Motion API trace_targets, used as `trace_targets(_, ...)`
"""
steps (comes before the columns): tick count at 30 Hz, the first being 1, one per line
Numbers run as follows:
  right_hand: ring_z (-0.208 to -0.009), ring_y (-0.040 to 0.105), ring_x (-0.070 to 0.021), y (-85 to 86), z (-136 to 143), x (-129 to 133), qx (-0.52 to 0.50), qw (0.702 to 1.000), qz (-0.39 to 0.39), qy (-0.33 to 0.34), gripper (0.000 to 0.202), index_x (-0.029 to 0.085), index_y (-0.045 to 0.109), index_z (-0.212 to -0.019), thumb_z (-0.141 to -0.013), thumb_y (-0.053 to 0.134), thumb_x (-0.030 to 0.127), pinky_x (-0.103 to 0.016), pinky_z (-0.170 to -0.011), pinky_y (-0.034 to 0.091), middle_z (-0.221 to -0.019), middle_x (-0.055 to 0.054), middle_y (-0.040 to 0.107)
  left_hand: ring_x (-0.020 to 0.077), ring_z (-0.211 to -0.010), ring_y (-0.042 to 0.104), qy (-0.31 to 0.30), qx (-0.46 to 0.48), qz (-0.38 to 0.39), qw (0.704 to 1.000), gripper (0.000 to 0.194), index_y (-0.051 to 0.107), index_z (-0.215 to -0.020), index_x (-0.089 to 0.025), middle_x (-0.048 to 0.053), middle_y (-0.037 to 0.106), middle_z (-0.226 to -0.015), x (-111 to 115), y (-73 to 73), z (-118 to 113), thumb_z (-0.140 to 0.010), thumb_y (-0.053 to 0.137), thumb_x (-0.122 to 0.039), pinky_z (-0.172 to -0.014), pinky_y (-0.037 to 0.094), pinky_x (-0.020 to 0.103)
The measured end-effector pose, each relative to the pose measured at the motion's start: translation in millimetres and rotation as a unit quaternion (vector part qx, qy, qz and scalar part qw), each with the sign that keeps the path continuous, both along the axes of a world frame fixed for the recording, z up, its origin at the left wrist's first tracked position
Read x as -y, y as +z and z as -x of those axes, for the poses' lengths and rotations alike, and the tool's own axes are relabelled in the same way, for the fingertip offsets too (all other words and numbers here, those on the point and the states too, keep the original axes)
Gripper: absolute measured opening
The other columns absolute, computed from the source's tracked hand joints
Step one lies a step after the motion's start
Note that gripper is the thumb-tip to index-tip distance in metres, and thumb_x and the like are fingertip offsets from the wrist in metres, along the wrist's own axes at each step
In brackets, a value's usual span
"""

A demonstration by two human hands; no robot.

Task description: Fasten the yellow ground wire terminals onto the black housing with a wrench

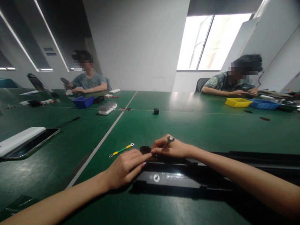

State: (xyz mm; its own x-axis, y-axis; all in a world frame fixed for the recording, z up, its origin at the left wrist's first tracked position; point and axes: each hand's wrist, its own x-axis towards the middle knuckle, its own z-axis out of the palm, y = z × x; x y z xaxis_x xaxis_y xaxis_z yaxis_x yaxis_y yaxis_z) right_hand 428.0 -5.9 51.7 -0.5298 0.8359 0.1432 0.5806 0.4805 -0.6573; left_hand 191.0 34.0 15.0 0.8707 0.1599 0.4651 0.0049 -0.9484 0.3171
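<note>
A long black housing with a shiny inner face lies on the green table in front of me. My left hand is closed around its left end, the index finger reaching to a small dark part there. Close to those fingertips, my right hand pinches a small metal open-end wrench, its jaw sticking up above the knuckles. What the wrench's lower end touches is hidden by the fingers. A short green-and-yellow ground wire with ring terminals lies just beyond my left hand.
A white case and a phone lie at left. Further off are a small black cube, a blue bin, a yellow bin and another blue bin. Two people sit across the table, their hands far from mine.
</note>
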Motion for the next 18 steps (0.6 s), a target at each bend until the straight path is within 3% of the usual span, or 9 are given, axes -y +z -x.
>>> trace_targets(18, -0.062, 0.058, -0.0123, 3.9, 2.2, 1.6, 0.001, 1.0, -0.012, 0.016, 0.026, 0.008, 0.07, -0.091, -0.087, 0.053, 0.028, -0.021, -0.058, 0.044, -0.074, -0.007, 0.069, 0.0209, -0.096, 0.058, -0.001, -0.004, 0.01, 1.0, 0.038, 0.045, -0.133, -0.014, 0.012, 0.063, -0.104, -0.4, -1.7, 1.5, -0.096, 0.037, -0.018, -0.086, 0.049, 0.04)
